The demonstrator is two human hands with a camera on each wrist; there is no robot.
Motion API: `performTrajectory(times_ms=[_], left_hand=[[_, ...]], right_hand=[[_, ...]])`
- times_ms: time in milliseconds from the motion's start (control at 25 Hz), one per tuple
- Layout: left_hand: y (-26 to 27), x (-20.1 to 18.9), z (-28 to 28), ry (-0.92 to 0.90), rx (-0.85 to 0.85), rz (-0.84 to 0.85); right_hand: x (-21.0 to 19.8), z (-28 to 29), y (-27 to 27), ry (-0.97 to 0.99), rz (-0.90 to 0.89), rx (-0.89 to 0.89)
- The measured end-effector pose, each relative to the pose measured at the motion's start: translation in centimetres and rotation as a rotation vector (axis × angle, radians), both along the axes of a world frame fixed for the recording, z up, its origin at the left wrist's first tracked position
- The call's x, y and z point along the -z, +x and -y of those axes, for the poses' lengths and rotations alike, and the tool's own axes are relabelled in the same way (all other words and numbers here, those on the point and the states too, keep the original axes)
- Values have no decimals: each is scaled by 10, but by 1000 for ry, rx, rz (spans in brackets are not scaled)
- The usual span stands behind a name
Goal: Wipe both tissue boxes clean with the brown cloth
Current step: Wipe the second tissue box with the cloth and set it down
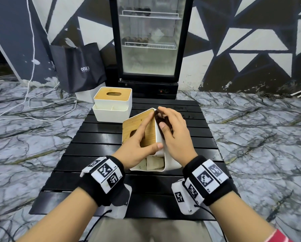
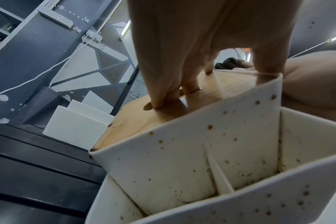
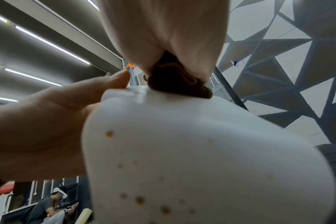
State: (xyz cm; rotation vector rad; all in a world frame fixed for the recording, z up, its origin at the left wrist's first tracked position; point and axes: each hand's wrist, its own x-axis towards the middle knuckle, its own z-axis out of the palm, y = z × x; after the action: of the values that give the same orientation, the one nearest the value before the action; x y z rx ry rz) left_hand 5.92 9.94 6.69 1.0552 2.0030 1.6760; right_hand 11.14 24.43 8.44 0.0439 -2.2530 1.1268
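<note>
While the tilted tissue box (image 1: 128,124) is clasped on the table (image 1: 101,154) by the left hand (image 1: 137,145), the brown cloth (image 3: 175,81) is gripped and pressed against its white side by the right hand (image 1: 176,135).

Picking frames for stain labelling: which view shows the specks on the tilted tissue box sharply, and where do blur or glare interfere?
Left wrist: specks on the tilted tissue box crisp. Right wrist: box wall soft, specks smeared, glare streak beside the brown cloth. Head: sharp, specks too small.
</note>
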Motion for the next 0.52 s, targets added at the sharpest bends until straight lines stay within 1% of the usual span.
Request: performTrajectory(times_ms=[200,320,440,520], left_hand=[[-4,1,2,27,-2,49],[-5,0,2,13,18,46],[-4,-1,1,30,29,77],[-4,-1,2,32,23,75]], right_hand=[[18,10,23,-36,5,-76],[13,5,19,-37,33,-97],[3,-1,9,-49,47,-106],[6,1,10,-50,35,-116]])
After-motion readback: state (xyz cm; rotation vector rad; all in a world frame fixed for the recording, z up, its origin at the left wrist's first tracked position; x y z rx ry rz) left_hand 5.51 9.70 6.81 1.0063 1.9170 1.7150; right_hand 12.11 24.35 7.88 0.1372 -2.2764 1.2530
